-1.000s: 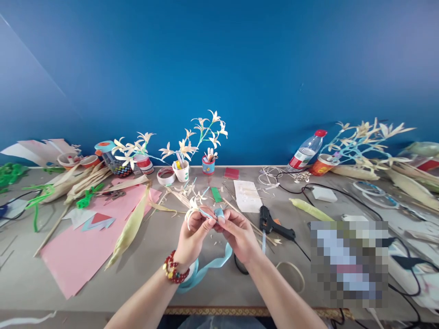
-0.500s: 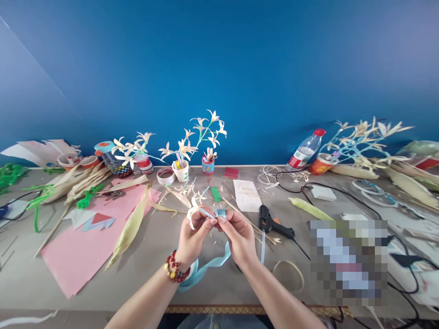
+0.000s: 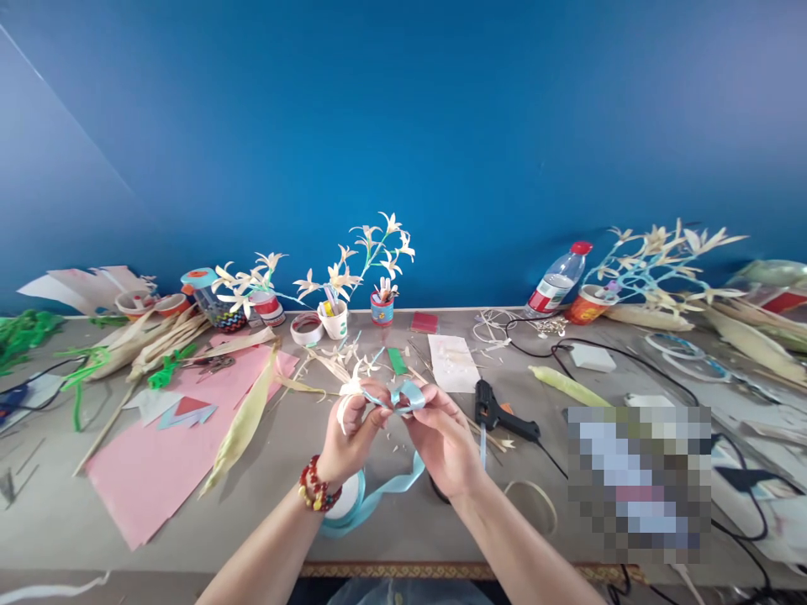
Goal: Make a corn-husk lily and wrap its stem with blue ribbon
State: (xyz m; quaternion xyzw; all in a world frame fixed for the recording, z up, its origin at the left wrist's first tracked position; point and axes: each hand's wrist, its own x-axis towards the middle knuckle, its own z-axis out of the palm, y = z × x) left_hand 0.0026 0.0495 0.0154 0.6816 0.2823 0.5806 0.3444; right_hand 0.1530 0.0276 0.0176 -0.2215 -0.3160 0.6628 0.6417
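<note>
Both hands meet over the middle of the table. Between thumb and fingers, my left hand grips the thin blue-wrapped stem of a cream flower, whose petals stick out at its left side. My right hand is pinched on a light blue ribbon, which loops near the stem at the fingertips. The ribbon's tail runs down beneath the hands to a ribbon roll lying by my left wrist. Fingers hide just where ribbon and stem touch.
A black glue gun lies right of my hands, with its cord trailing right. Pink paper sheets and a corn husk are at left. Cups with flowers and a bottle stand along the blue wall.
The ribbon at my fingertips has opened from a flat band into a raised loop. My hands have spread slightly apart, and the flower has shifted a little left.
</note>
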